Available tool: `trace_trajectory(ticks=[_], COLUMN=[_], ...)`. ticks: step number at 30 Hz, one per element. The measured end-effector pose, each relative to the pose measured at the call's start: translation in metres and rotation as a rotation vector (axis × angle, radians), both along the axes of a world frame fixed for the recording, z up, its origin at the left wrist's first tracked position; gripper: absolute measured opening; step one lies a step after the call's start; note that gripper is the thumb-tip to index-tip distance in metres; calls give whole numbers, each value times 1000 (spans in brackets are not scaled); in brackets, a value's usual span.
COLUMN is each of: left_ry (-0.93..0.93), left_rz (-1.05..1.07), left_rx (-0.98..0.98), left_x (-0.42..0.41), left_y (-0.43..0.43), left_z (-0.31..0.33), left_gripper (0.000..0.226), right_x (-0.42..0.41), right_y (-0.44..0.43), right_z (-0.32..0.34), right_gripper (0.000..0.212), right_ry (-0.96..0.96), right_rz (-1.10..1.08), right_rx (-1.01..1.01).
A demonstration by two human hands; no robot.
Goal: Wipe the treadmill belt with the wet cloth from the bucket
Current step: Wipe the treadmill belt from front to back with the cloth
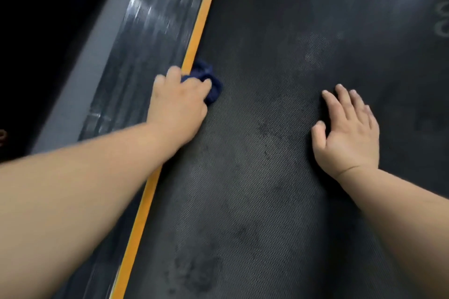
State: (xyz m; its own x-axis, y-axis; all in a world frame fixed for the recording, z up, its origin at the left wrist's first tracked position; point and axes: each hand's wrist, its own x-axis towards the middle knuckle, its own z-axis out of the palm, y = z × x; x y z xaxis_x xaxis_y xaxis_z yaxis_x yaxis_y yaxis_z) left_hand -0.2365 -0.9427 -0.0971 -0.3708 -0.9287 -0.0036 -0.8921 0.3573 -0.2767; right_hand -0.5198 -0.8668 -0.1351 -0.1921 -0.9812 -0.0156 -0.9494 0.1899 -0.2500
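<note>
L hand (178, 104) was on a bunched dark-blue cloth (209, 79) at the L edge of the treadmill belt (255, 177). Its fingers were curled over the cloth and clamped on it, knuckles up. The thumb was hidden, so can't tell where it sat. The cloth lay on the belt, touching the orange stripe (201, 19) that ran along the belt's L side. Most of the cloth stuck out past the fingertips, toward the far end. The L forearm crossed the stripe at an angle from the lower L.

R hand (347, 133) lay palm-down on the belt, well apart from the cloth. Its fingers were straight and a bit spread, thumb out to the L. It held nothing.

The belt was black w/ a fine dotted texture. Darker blotches (194, 272) showed near the bottom, and a paler patch (313, 53) sat further up. Faint pale marks (443, 14) showed at the R border, too cut off to read.

L of the stripe ran a ribbed dark side rail (145, 31) w/ shiny streaks on it, motion-blurred. Beyond that was a plain grey outer strip (80, 75), then dark floor.
</note>
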Motion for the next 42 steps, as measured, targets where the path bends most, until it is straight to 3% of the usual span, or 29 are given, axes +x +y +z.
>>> trace_trajectory(ticks=[3,7,11,13,16,18,20,22,25,27,30,33,36,38,40,42], left_ry=[185,270,397,469,537,584,586,570,559,559,576,548,489,496,535,576], left_rz=[-42,-247,117,192,59,-86,-196,-255,-54,25,-114,-279,-406,-267,2,132], left_rx=[153,38,320,285,150,202,288,249,174,218,163,284,253,122,145,178], left_x=[11,1,-51,-64,-52,-44,-41,-43,-53,-69,-76,-60,-51,-54,-60,-64], left_y=[44,-9,-63,-53,-5,43,56,16,-52,-45,15,62,39,-1,-29,-15], left_z=[3,23,-4,-21,-28,-21,-8,1,-6,-17,-17,-5,1,0,-7,-18], left_gripper=[41,43,56,54,48,46,45,45,48,48,44,48,47,48,48,48], right_x=[0,1,0,-1,-1,-1,-1,0,-1,-1,-1,0,0,0,-2,-2], right_y=[1,0,1,1,-1,-1,1,1,-1,0,0,0,1,1,1,1], right_z=[1,1,1,1,1,1,2,2,-1,-2,-2,-2,-1,-2,-2,-2], right_gripper=[62,62,62,62,62,62,62,62,62,62,62,62,61,61,61,61], right_ry=[8,12,31,35,18,4,10,17,17,21,23,18,17,7,0,2], right_rz=[-19,-12,-20,-20,1,0,-10,-15,-6,-5,-9,-15,-14,-1,-3,1], right_rx=[15,23,34,35,28,46,49,27,9,4,3,5,-7,-6,-14,-14])
